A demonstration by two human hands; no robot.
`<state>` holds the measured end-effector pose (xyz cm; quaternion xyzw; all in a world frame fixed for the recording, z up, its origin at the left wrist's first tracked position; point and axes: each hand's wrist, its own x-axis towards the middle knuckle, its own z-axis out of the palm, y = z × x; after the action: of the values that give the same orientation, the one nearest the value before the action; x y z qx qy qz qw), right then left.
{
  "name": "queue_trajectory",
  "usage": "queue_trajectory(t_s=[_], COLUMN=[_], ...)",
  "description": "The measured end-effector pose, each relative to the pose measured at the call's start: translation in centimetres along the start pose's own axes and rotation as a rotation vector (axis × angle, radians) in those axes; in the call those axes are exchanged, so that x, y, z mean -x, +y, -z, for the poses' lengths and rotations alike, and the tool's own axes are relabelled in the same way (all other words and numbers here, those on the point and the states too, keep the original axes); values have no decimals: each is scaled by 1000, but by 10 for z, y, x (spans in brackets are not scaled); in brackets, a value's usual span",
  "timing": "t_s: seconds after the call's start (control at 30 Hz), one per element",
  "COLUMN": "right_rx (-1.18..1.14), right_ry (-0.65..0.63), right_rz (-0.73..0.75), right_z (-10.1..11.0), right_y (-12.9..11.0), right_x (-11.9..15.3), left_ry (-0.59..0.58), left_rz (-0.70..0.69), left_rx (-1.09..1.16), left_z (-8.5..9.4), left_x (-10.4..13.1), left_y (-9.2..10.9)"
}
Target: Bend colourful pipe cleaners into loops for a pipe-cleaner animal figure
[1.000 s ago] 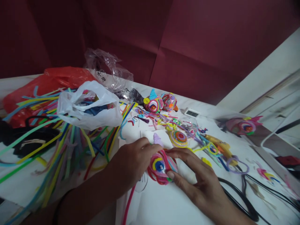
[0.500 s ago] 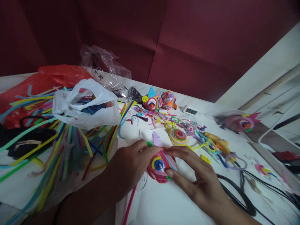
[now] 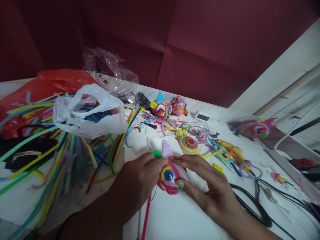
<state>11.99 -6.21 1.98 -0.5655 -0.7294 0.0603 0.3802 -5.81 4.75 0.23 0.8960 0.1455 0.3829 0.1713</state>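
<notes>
Between my hands is a colourful pipe-cleaner fish (image 3: 172,186) with a blue eye ringed in yellow and red. A lilac fin (image 3: 166,148) stands up at its top, beside a green round piece (image 3: 157,154). My left hand (image 3: 138,176) is closed, its fingertips pressed on the fish's upper left side; its thumb is hidden. With thumb and fingers, my right hand (image 3: 212,188) grips the right side. Below my left hand hangs a pink pipe cleaner (image 3: 146,216); where its upper end goes is hidden.
Loose pipe cleaners (image 3: 72,160) and a white plastic bag (image 3: 105,126) lie at left. Further back are two more fish (image 3: 162,110) and a yellow coiled disc (image 3: 190,144). At right lie a yellow glue gun (image 3: 232,151), black cable (image 3: 252,206) and another fish (image 3: 256,129).
The pink pipe cleaner's lower part has swung slightly to the right. More of the green round piece shows above my left hand. Both hands remain on the fish.
</notes>
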Motion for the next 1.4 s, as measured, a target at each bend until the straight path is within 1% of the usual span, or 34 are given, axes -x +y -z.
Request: queue_trajectory(t_s=[0.23, 0.43, 0.5, 0.67, 0.8, 1.03, 1.13, 1.2, 1.4], right_rx=[17, 31, 62, 184, 223, 222, 217, 222, 223], right_ry=[12, -2, -16, -45, -54, -72, -64, -61, -68], right_rz=[18, 47, 60, 108, 103, 71, 81, 86, 80], right_z=[0, -2, -2, 1, 2, 1, 1, 1, 0], right_y=[0, 4, 4, 1, 0, 2, 2, 3, 4], right_x=[0, 4, 5, 4, 4, 7, 6, 6, 7], left_ry=[-18, 51, 57, -2, -42, -4, 2, -13, -61], left_rz=[58, 62, 78, 191, 284, 346, 335, 305, 112], left_rx=[36, 46, 54, 140, 187, 175, 153, 133, 41], left_z=[1, -3, -4, 0, 4, 1, -1, 0, 6], left_x=[-1, 0, 1, 2, 2, 12, 20, 26, 35], left_y=[8, 9, 9, 13, 18, 18, 16, 15, 4])
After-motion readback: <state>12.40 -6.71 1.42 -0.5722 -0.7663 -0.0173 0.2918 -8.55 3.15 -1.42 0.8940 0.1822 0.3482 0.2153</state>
